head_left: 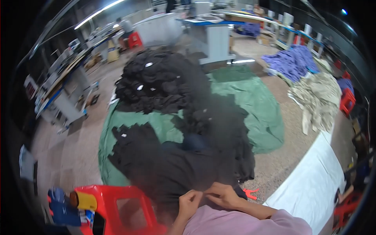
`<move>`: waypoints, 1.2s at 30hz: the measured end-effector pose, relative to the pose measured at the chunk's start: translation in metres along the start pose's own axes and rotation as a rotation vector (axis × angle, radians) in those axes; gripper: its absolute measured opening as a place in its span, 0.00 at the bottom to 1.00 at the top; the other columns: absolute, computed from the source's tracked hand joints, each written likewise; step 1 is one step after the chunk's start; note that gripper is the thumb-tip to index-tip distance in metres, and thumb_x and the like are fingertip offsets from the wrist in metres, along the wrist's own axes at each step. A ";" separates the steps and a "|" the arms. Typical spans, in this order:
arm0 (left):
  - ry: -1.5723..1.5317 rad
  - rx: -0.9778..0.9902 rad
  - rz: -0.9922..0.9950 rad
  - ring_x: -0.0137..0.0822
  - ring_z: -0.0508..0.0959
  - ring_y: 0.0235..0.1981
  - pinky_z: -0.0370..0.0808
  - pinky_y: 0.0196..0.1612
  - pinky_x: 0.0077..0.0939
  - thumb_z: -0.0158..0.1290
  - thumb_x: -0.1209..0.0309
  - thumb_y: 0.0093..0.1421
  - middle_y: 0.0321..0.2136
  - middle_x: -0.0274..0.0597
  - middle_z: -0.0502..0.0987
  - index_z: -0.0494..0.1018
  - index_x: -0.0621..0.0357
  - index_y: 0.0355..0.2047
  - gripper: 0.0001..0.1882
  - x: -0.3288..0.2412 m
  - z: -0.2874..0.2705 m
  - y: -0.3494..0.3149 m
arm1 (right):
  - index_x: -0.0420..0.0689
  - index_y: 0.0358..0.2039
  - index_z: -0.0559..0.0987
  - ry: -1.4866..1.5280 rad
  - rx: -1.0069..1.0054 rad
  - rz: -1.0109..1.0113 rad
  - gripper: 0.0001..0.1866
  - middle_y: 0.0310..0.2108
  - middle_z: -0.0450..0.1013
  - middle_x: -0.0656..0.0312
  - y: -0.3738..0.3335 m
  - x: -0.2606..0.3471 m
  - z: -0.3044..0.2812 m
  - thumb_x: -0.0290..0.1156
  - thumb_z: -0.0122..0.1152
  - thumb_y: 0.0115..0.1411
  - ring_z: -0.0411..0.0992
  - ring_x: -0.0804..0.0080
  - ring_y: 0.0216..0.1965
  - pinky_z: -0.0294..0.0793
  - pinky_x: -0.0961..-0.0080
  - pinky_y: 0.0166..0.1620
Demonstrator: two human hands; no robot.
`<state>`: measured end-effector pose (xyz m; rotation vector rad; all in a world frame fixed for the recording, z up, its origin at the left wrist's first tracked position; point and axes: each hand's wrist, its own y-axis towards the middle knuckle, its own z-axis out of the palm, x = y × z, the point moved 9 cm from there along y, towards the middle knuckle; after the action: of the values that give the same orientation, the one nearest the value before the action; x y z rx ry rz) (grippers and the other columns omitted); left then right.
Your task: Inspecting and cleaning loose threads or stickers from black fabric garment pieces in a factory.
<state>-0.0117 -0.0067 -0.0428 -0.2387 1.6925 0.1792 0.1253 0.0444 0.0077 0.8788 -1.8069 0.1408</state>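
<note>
Black cloth (184, 166) stretches in front of my lap, its folds running toward my hands. My left hand (189, 202) pinches it with fingers closed. Close beside, almost touching, my right hand (224, 195) is closed on the same cloth with thumb and forefinger together. The fingertips are small and blurred, so any finer thing between them does not show. A small forked red object (250, 193) lies just right of my right hand. Farther ahead, a big heap of black garments (152, 84) with small white tags spreads over a green sheet (260, 113).
At the lower left, a red plastic stool (147, 211) carries a yellow cylinder (86, 201) and a dark blue item (62, 209). White sheeting (309, 180) covers the right floor. Beige cloth (319, 98) and purple cloth (293, 60) lie beyond. Worktables (215, 39) stand behind.
</note>
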 end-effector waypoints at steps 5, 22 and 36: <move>0.174 0.044 0.101 0.25 0.75 0.29 0.71 0.34 0.19 0.60 0.73 0.56 0.27 0.39 0.77 0.76 0.70 0.32 0.09 -0.010 0.003 -0.004 | 0.42 0.34 0.79 -0.003 0.049 -0.012 0.09 0.28 0.72 0.58 0.004 -0.005 0.003 0.21 0.63 0.51 0.74 0.60 0.29 0.73 0.70 0.31; 0.166 0.130 -0.029 0.29 0.76 0.31 0.72 0.36 0.22 0.55 0.71 0.60 0.30 0.40 0.78 0.76 0.68 0.38 0.11 0.015 0.009 -0.002 | 0.41 0.34 0.81 -0.021 0.060 -0.041 0.09 0.27 0.74 0.59 0.005 0.002 0.002 0.21 0.65 0.50 0.73 0.64 0.28 0.72 0.73 0.31; 0.197 0.104 0.005 0.39 0.79 0.33 0.73 0.38 0.28 0.54 0.71 0.58 0.33 0.49 0.78 0.76 0.67 0.39 0.12 0.002 0.011 -0.009 | 0.39 0.32 0.81 0.081 0.053 0.080 0.05 0.26 0.73 0.58 0.004 -0.008 0.002 0.23 0.62 0.54 0.73 0.66 0.27 0.71 0.75 0.30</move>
<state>0.0005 -0.0130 -0.0461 -0.1791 1.8924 0.0732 0.1223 0.0506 0.0010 0.8265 -1.7696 0.2728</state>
